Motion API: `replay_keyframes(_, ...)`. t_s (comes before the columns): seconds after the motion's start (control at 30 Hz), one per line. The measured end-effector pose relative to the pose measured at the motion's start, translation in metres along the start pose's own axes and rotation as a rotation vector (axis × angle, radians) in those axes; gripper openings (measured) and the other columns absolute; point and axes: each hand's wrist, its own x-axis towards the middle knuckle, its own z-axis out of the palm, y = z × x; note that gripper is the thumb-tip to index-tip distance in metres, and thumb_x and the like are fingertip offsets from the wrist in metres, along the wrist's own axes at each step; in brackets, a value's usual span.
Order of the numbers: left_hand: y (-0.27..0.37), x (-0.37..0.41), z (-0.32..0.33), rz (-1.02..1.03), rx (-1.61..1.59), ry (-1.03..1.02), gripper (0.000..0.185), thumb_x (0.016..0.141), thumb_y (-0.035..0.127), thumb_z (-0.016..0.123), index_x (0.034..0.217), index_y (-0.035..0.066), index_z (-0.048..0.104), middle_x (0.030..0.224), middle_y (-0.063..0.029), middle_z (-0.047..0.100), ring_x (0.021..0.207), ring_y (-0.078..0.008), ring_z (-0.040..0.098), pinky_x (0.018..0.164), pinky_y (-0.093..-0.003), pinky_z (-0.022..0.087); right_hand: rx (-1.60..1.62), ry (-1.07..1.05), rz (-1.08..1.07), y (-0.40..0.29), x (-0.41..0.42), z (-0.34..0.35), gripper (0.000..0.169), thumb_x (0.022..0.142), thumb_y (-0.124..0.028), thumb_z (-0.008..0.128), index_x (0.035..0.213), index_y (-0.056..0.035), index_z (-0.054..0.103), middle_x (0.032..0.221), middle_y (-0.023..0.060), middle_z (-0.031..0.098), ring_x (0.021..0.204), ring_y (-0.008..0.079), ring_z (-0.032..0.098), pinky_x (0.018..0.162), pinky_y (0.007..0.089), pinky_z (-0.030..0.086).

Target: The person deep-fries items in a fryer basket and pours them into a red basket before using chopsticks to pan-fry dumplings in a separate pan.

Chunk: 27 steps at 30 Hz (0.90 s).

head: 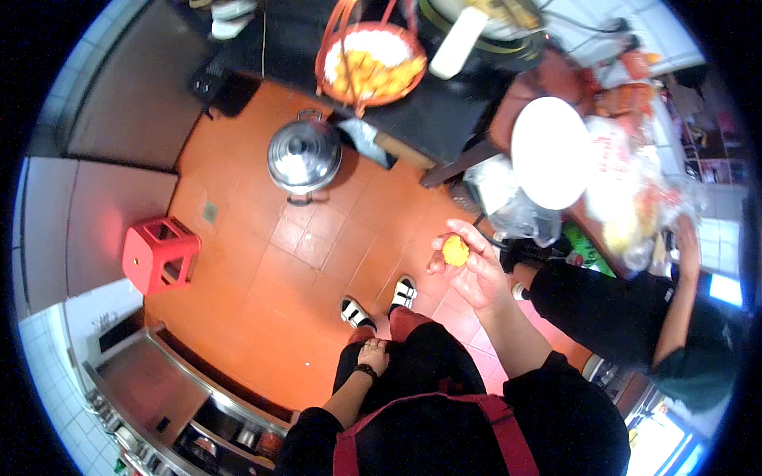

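Observation:
My right hand [476, 271] is raised over the floor, with a small, rough-surfaced yellow piece of food [456, 250] held between thumb and fingers. My left hand [374, 355], with a dark beaded bracelet [365, 372] on the wrist, rests on the front of my black clothing [411, 369]. Its palm is turned away, so I cannot tell whether it grips the cloth. Beyond the hands, a red basket [320, 71] on the dark counter [428, 122] contains several similar yellow pieces [381, 80] on a white lining.
A lidded metal pot [305, 154] stands on the tiled floor [250, 262]. At left is a red plastic stool [158, 256]. Right of me, another person [601, 297] reaches toward a table bearing plastic bags [622, 160] and a white round object [549, 153]. A cooker [482, 30] is at the top.

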Motion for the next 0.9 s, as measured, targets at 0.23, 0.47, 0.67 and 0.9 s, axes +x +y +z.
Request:
replay_keyframes(0.23, 0.051, -0.033, -0.151, 0.140, -0.168, 0.433, 0.027, 0.079, 0.024, 0.054, 0.103, 0.009, 0.055, 0.101, -0.0152, 0.055, 0.091, -0.0349, 0.053, 0.077, -0.0419, 0.045, -0.103, -0.127, -0.121, -0.102, -0.035, 0.104, 0.050, 0.083, -0.014, 0.056, 0.127, -0.0030, 0.036, 0.106, 0.0179, 0.054, 0.086, 0.0246, 0.057, 0.078, 0.0352, 0.047)
replay_keyframes(0.47, 0.058, -0.034, -0.251, 0.213, -0.668, 0.650, 0.026, 0.081, 0.019, 0.056, 0.098, -0.002, 0.057, 0.086, -0.0164, 0.063, 0.083, -0.0216, 0.061, 0.072, -0.0302, 0.047, -0.121, 0.174, 0.034, -0.098, -0.029, 0.060, 0.031, 0.086, -0.023, 0.052, 0.109, -0.0029, 0.048, 0.087, 0.0068, 0.058, 0.075, 0.0172, 0.058, 0.069, 0.0326, 0.049)
replay_keyframes(0.67, 0.061, -0.007, -0.380, 0.329, -0.917, 0.645, 0.024, 0.082, 0.014, 0.055, 0.102, -0.001, 0.054, 0.083, -0.0064, 0.060, 0.075, -0.0126, 0.056, 0.070, -0.0254, 0.046, -0.337, 0.368, 0.071, -0.078, 0.023, 0.033, 0.027, 0.085, -0.020, 0.053, 0.107, -0.0029, 0.050, 0.090, 0.0058, 0.057, 0.076, 0.0154, 0.058, 0.067, 0.0281, 0.049)
replay_keyframes(0.9, 0.056, 0.097, -0.523, 0.458, -0.495, 0.920, 0.032, 0.077, 0.014, 0.058, 0.106, 0.003, 0.053, 0.096, -0.0109, 0.057, 0.079, -0.0204, 0.057, 0.073, -0.0309, 0.046, -0.722, 0.530, -0.199, -0.047, 0.165, 0.028, 0.030, 0.079, -0.006, 0.060, 0.107, -0.0031, 0.050, 0.093, 0.0044, 0.056, 0.079, 0.0127, 0.055, 0.072, 0.0245, 0.046)
